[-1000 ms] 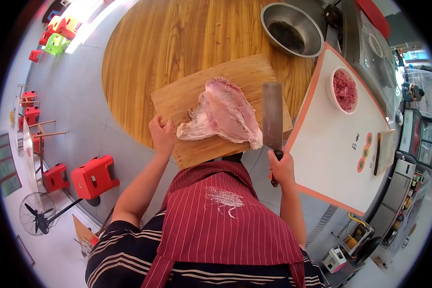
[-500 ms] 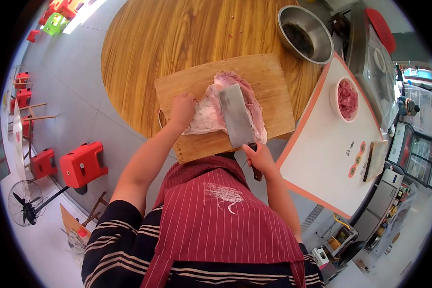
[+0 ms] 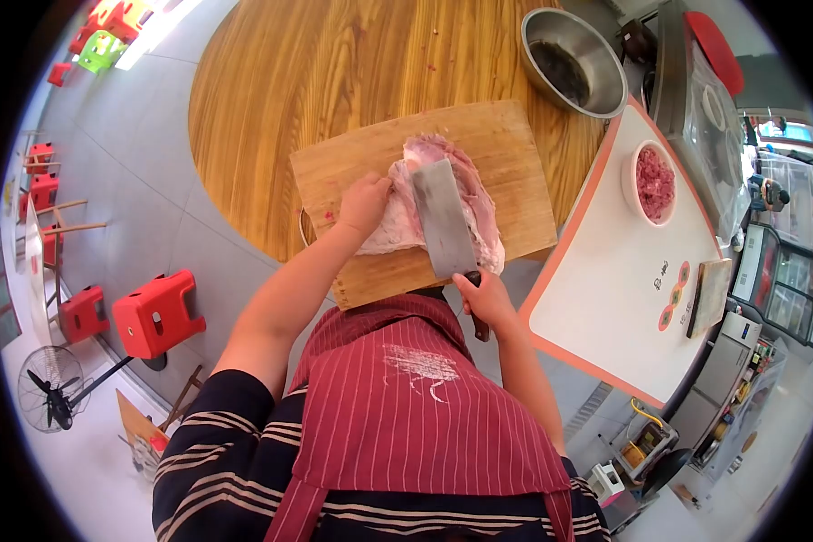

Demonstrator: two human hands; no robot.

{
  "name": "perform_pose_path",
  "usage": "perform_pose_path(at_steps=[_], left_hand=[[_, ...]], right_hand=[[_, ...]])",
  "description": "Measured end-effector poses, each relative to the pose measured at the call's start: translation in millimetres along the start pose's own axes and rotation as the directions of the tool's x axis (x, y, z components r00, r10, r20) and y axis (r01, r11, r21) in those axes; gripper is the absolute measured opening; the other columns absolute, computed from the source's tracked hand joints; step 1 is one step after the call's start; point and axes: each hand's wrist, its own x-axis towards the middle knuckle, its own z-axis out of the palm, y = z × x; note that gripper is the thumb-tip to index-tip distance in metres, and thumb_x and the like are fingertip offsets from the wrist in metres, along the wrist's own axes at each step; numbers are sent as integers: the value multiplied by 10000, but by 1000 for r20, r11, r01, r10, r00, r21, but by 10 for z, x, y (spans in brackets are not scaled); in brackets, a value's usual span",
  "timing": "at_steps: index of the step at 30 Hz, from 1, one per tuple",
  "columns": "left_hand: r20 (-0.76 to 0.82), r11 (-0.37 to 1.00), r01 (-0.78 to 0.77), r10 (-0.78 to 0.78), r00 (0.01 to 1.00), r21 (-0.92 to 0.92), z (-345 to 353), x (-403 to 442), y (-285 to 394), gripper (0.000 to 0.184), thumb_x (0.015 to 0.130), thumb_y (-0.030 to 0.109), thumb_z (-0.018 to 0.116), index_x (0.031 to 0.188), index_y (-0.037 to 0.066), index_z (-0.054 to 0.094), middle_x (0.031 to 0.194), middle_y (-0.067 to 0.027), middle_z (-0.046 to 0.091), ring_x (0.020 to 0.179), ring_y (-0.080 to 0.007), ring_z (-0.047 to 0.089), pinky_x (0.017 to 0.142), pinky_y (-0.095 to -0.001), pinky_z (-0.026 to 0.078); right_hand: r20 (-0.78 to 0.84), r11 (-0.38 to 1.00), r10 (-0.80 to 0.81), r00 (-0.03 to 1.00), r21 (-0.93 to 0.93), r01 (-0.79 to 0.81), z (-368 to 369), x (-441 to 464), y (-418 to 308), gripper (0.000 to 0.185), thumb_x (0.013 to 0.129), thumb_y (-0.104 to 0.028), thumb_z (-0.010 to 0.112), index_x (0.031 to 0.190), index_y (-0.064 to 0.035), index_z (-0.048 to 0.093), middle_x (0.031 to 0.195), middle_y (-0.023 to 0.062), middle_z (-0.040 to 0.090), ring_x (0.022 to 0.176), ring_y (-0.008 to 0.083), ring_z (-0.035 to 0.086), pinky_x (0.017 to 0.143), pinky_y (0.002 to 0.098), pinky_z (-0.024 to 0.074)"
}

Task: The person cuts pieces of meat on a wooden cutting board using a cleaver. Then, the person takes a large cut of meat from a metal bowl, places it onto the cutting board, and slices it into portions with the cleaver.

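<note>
While the meat (image 3: 398, 220) lies gripped in left fingers (image 3: 382, 185), right fingers (image 3: 466, 287) clamp the cleaver (image 3: 443, 219).

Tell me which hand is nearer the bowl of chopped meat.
Right hand, gripping the cleaver toward the near left of the bowl; the left hand is farther, at the meat slab.

The cleaver (image 3: 443, 217) hides the middle of the meat (image 3: 488, 217), and how deep its edge sits cannot be told. The right hand (image 3: 486, 303) covers part of the handle (image 3: 481, 325); the left hand (image 3: 366, 203) hides some meat beneath it. The picture's top cuts off the wooden worktop (image 3: 289, 90). The dark contents of the basin (image 3: 610, 72) are unclear, and the print (image 3: 659, 275) on the white worktop (image 3: 596, 289) is too small to read.
</note>
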Motion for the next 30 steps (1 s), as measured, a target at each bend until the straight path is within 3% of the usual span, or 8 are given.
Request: perform_pose_path(at_steps=[7,9,10,12,13,15,24,30], left_hand=[[-42,946,96,-114,993,-309,-123,-95,-226,107,813,126,531,839,53,604,783,-142,577,753,-315,554,638,-381,449],[28,675,492,-574,819,-549,-202,-105,-261,115,806,125,540,818,43,619,792,-153,593,749,-310,563,630,-373,448],[24,677,492,-575,818,-548,-240,-119,-267,115,806,125,540,818,43,619,792,-153,593,749,-310,563,630,-373,448],[-82,925,256,-289,954,-282,-528,-108,-40,130,796,143,557,800,24,608,788,-147,591,739,-312,570,634,-386,452],[-89,925,257,-292,952,-280,-484,-133,10,130,796,143,557,800,24,608,788,-147,591,739,-312,570,634,-386,452],[16,993,50,-48,999,-110,-341,-144,117,145,800,162,556,818,23,594,769,-144,577,715,-320,574,632,-397,465],[32,980,99,-106,994,171,34,-22,75,97,777,137,524,753,53,566,766,-150,558,702,-330,572,624,-411,480],[92,982,176,-169,981,-73,-215,-31,117,104,727,111,524,690,20,556,757,-162,584,693,-337,561,635,-412,458]], right_hand=[[-15,999,-33,999,-21,33,-11,-4,38,253,824,-242,568,829,9,541,541,29,505,436,113,473,438,275,395],[-5,999,-31,1000,-30,31,-5,-20,37,252,825,-240,567,834,10,542,541,30,504,437,112,473,438,273,394],[3,999,-35,999,0,35,-4,-19,36,251,824,-238,567,834,11,538,541,30,505,440,112,475,439,274,395],[15,999,-43,999,29,42,-2,-29,16,251,824,-236,566,835,12,533,541,31,506,442,112,476,440,274,396],[13,999,-37,999,10,37,-4,-33,-6,249,824,-233,566,831,13,528,540,30,505,443,110,476,440,272,396],[12,999,-38,999,-11,38,-1,-21,-26,247,824,-230,567,828,13,522,540,30,504,445,108,476,439,271,395],[23,1000,-9,1000,22,8,1,-43,-46,255,823,-237,569,820,12,516,559,36,511,453,111,479,443,272,396],[27,997,-74,997,16,74,29,-123,-91,255,822,-235,570,828,15,520,567,45,523,467,122,494,465,277,409]])
